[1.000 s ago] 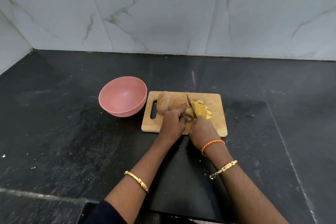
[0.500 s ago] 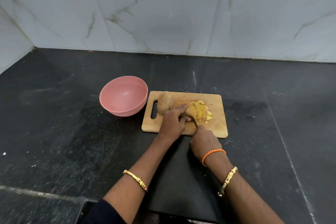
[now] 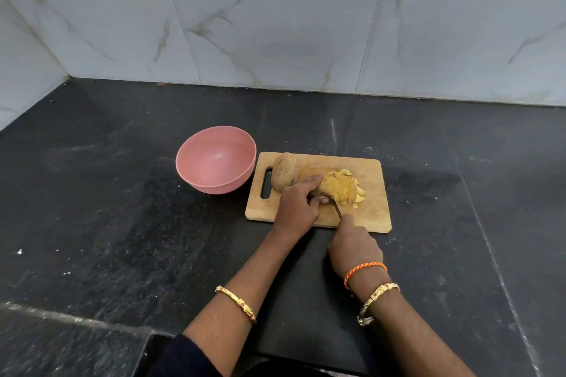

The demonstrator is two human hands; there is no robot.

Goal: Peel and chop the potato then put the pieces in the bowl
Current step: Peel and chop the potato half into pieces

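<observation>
**Blade at the cut end, holding hand just left of it**

The left hand (image 3: 298,206) curls its fingers (image 3: 309,182) over the uncut part of the potato (image 3: 324,188), thumb tucked under. The right hand (image 3: 355,243) grips the knife (image 3: 337,210) handle; only a short stretch of blade shows, angled up-left toward the potato's near side, touching or just beside the left thumb. The potato's long axis runs left to right, so I judge the next cut falls across it, close to those fingers. To the right, yellow slices (image 3: 344,187) fan out, moist and thin. A second, brown-skinned potato (image 3: 284,176) lies at the wooden board's (image 3: 367,217) handle end. The smooth pink bowl (image 3: 216,159) sits just left on the dark stone counter (image 3: 107,208).
</observation>
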